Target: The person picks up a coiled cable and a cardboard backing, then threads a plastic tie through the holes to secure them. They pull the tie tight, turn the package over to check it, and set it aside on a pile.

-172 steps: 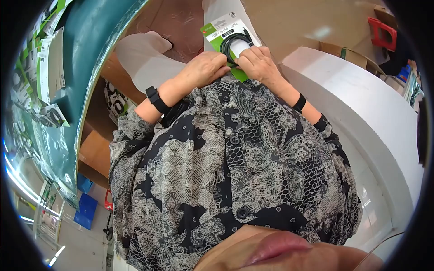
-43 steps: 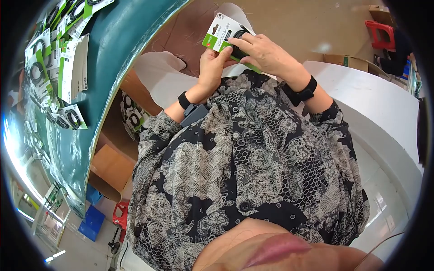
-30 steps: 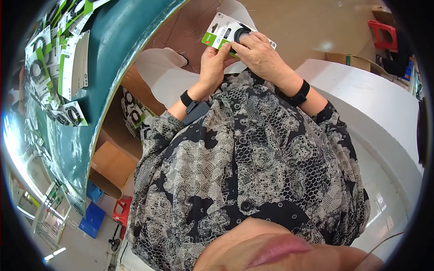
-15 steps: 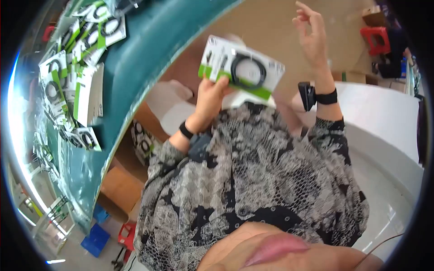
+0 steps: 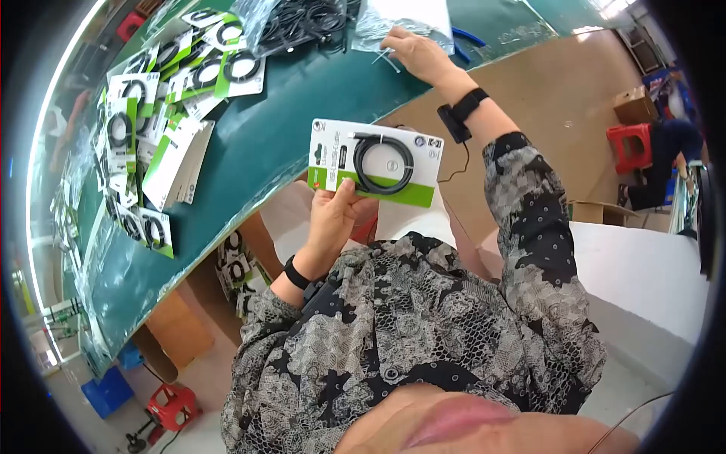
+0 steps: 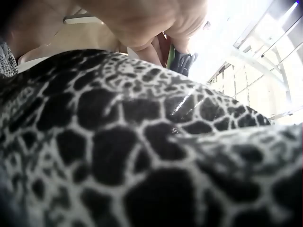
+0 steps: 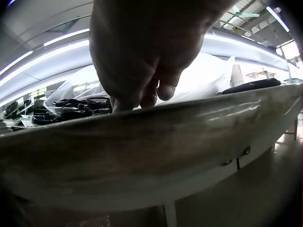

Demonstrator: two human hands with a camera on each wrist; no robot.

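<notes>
My left hand (image 5: 331, 219) pinches the lower left edge of a white and green retail card (image 5: 426, 165), thumb on its front. A coiled black USB-C cable (image 5: 360, 168) is fastened to the card, which faces up. My right hand (image 5: 425, 59) reaches over the green table (image 5: 295, 98), fingers pointing down beside a few thin white strips (image 5: 389, 60) and a clear plastic bag (image 5: 370, 38). In the right wrist view, the fingertips are down at the table edge, partly hidden behind it. The sleeve (image 6: 132, 142) fills most of the left wrist view.
Many carded cables (image 5: 121, 129) lie heaped on the table's left side. A bag of loose black cables (image 5: 302, 26) lies at the back, with blue-handled pliers (image 5: 470, 39) to its right. Below stand a cardboard box (image 5: 178, 325) and red stools (image 5: 631, 147). Another person (image 5: 665, 170) is at far right.
Both hands worked at the card on the lap earlier. The right hand has let go and swung up and forward to the table. The left hand has brought the card nearer the table edge.
</notes>
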